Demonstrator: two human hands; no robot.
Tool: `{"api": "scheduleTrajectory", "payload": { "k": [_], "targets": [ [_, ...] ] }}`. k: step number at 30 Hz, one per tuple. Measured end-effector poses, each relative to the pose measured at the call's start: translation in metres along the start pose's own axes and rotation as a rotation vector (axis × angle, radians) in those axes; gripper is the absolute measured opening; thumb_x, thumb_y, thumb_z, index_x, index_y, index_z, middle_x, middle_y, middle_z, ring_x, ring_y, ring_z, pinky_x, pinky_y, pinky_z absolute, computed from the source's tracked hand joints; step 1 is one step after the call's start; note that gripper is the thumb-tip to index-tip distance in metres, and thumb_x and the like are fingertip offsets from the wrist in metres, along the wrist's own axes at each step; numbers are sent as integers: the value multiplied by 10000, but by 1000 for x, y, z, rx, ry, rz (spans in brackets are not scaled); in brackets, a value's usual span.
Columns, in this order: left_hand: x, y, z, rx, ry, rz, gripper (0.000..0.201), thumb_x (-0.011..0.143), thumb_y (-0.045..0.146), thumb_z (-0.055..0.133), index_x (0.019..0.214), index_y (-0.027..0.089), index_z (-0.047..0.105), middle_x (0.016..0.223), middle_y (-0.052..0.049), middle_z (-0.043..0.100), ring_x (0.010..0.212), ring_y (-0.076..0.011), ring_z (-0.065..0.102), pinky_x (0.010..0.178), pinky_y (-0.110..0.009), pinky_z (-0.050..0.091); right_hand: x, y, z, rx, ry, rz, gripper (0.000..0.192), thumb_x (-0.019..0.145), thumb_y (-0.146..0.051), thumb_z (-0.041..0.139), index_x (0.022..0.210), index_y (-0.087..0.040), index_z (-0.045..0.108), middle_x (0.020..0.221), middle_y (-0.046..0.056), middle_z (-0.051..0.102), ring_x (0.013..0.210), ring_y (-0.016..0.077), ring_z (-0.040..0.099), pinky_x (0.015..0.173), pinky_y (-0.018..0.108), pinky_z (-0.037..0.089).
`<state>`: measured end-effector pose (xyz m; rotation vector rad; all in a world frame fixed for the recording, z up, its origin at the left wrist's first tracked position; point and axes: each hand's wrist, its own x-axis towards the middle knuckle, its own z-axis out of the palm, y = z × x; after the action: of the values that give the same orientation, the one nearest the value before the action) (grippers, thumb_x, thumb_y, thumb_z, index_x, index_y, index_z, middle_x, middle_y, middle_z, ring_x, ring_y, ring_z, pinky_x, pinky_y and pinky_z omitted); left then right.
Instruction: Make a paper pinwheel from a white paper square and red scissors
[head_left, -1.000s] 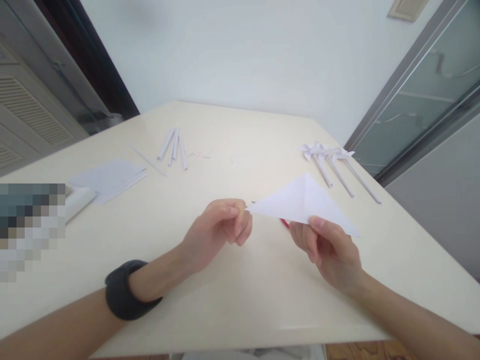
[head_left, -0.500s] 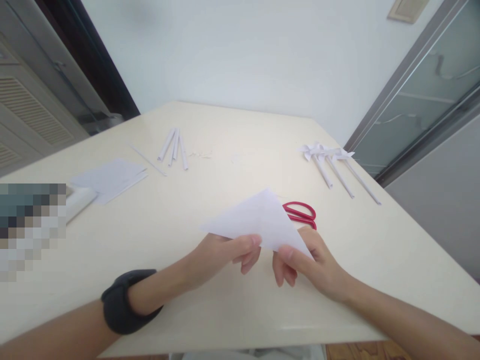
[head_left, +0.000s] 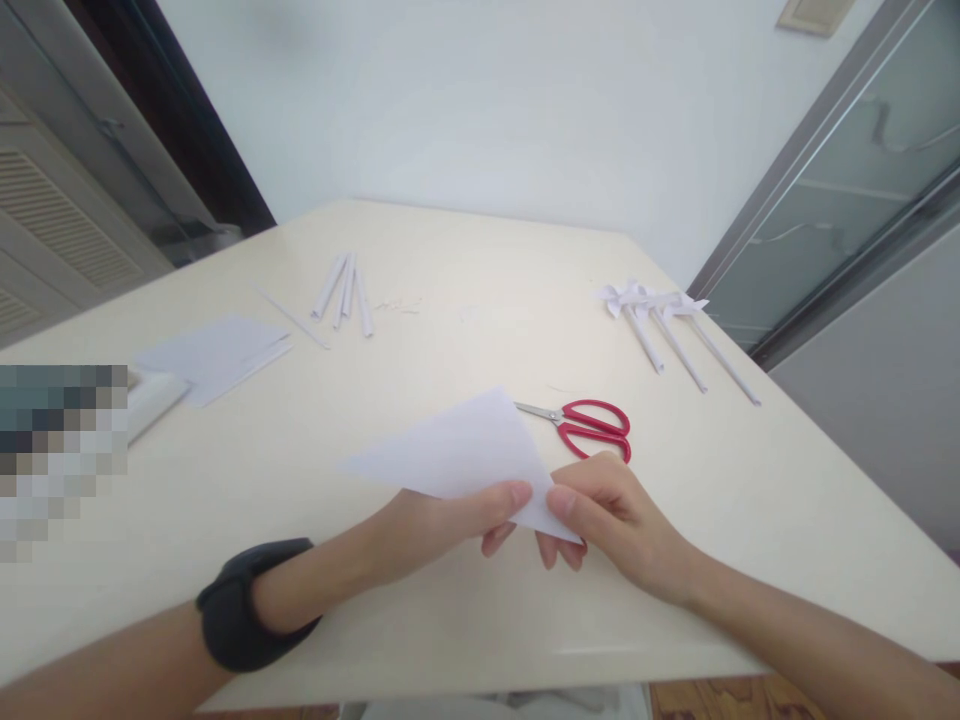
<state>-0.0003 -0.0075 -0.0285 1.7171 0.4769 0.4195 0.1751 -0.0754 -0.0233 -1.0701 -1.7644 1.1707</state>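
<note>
left hand (head_left: 442,520) pinching paper triangle (head_left: 465,455) near edge | right hand (head_left: 611,515) pinching its corner | scissors (head_left: 589,425) just behind | bare table (head_left: 450,620) toward near rim

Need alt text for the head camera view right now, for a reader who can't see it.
Both hands, left hand and right hand, pinch a folded white paper triangle above a cream table. Red scissors lie just beyond; paper pinwheels, rolled paper sticks and flat sheets lie farther off.

Both forearms are stretched forward and inward. The left hand (head_left: 442,520) and right hand (head_left: 607,515) are pinched shut, thumbs nearly touching.
</note>
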Motion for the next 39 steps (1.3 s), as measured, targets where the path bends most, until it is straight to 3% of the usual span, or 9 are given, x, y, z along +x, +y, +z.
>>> {"api": "scheduleTrajectory", "payload": {
  "k": [9, 11, 14, 16, 20, 29, 34, 36, 39],
  "targets": [
    [3, 4, 1, -34, -88, 19, 359, 891, 282, 380, 624, 159, 585, 522, 32, 464, 500, -92, 437, 513, -201, 371, 4, -7, -8, -9, -107, 27, 460, 951, -308, 319, 631, -161, 615, 634, 0, 609, 522, 86, 515, 509, 205, 420],
    [2, 3, 0, -49, -35, -7, 355, 882, 294, 406, 570, 163, 516, 498, 42, 442, 491, -88, 442, 524, -201, 378, 7, -7, -20, -203, -90, 15, 448, 962, -340, 281, 685, -175, 591, 654, 0, 602, 637, 111, 563, 615, 230, 441],
    [0, 1, 0, -79, 7, -42, 373, 872, 312, 439, 527, 171, 436, 500, 42, 464, 498, -84, 470, 541, -198, 392, 12, 3, -42, -795, 197, 119, 230, 919, -333, 413, 837, -208, 588, 854, 13, 609, 761, 144, 558, 666, 269, 421],
    [-1, 1, -1, -91, 18, -45, 383, 876, 314, 441, 521, 170, 443, 511, 34, 492, 518, -90, 501, 567, -203, 409, 14, 13, -53, -888, 271, 174, 174, 899, -298, 446, 916, -190, 582, 991, 71, 582, 871, 201, 541, 747, 342, 409],
    [-2, 2, -1, -78, 35, -42, 409, 879, 321, 444, 503, 164, 489, 498, 23, 523, 526, -99, 538, 581, -208, 421, 14, 30, -58, -922, 207, 227, 161, 869, -286, 484, 960, -204, 589, 992, 75, 578, 875, 215, 546, 736, 349, 427],
    [3, 2, -2, -106, 96, -54, 465, 799, 361, 605, 418, 143, 450, 430, 55, 481, 436, -42, 469, 522, -164, 392, 14, 27, -52, -817, 230, 349, 190, 796, -375, 555, 876, -208, 598, 865, 56, 610, 730, 206, 563, 617, 340, 423],
    [5, 0, -5, -261, 77, -64, 338, 817, 328, 596, 529, 156, 557, 480, 50, 575, 478, -73, 539, 521, -174, 440, 15, 17, -51, -603, 177, 394, 203, 820, -397, 530, 885, -214, 588, 855, 32, 647, 699, 166, 596, 553, 277, 447],
    [5, 3, -6, -293, 78, -54, 280, 838, 308, 569, 605, 158, 610, 535, 33, 642, 511, -92, 571, 522, -186, 465, 16, 11, -51, -474, 142, 404, 218, 841, -402, 507, 916, -211, 580, 877, 35, 659, 718, 157, 613, 548, 254, 455],
    [6, 10, -5, -289, 114, -49, 221, 833, 274, 576, 660, 156, 646, 581, 21, 686, 529, -95, 587, 540, -185, 489, 16, 3, -47, -50, 108, 418, 201, 869, -376, 487, 921, -196, 560, 921, 48, 656, 771, 152, 621, 617, 255, 474]
  ]
}}
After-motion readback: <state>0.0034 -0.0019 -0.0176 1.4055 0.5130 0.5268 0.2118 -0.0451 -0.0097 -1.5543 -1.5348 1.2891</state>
